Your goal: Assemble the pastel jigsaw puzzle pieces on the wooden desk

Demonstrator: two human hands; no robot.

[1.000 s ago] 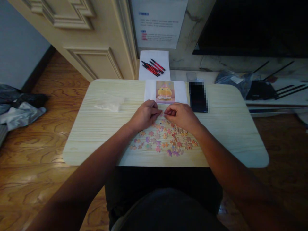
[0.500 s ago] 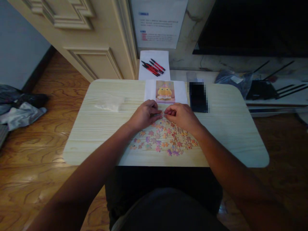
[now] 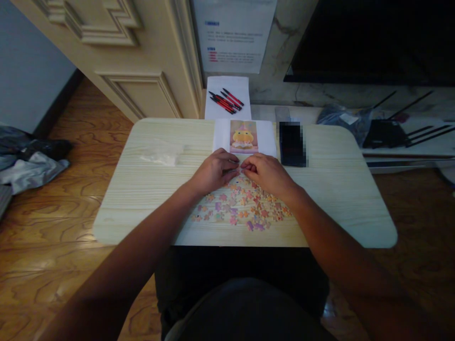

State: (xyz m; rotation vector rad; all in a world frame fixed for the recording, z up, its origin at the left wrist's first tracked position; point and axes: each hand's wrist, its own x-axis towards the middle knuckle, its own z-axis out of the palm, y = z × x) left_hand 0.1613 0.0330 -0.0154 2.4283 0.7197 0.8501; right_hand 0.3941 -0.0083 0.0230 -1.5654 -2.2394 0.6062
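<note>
Two hands meet over loose jigsaw pieces

Since a second ago the left hand (image 3: 213, 171) and right hand (image 3: 269, 173) have closed together, fingers pinched on tiny pieces just below one duck picture (image 3: 243, 136); dozens of puzzle pieces (image 3: 241, 208) scatter the worktop (image 3: 149, 199); about five pens (image 3: 226, 100) lie beyond.

A dark phone (image 3: 292, 143) is seen lying on the bench (image 3: 341, 189), a crumpled plastic bag (image 3: 161, 154) toward its left. Red and black pens (image 3: 225, 101) are laid on white paper (image 3: 227, 85) behind it.
</note>
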